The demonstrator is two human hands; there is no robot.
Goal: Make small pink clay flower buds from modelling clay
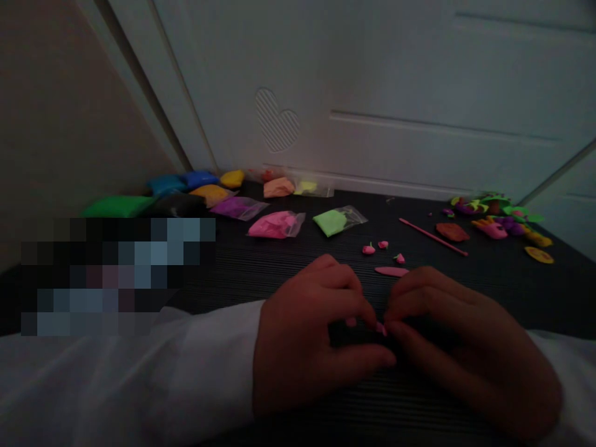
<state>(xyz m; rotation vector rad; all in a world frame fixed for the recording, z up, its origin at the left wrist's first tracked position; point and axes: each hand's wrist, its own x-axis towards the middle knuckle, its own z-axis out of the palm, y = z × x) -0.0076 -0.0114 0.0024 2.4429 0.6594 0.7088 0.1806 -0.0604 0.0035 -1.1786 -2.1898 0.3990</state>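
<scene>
A small piece of pink clay (pixel 382 328) lies between my two hands, low over the dark tabletop. The thumb and index finger of my right hand (pixel 470 347) pinch its right side. My left hand (pixel 311 335) has its index fingertip at the clay's left side, while its thumb stays apart, lower down. Another pink bit of clay (pixel 351 321) shows under the left fingers. Just beyond my hands are three little pink clay rosebuds (pixel 368 249) with green parts. A flat pink modelling tool (pixel 390 271) is partly covered by my right hand.
Bags of coloured clay, among them a pink bag (pixel 274 225) and a light green bag (pixel 339 220), lie at the back left. A thin pink stick (pixel 433 236), a reddish-brown lump (pixel 452 232) and finished clay figures (pixel 493 226) sit at the right. A white panel (pixel 395 74) rises behind.
</scene>
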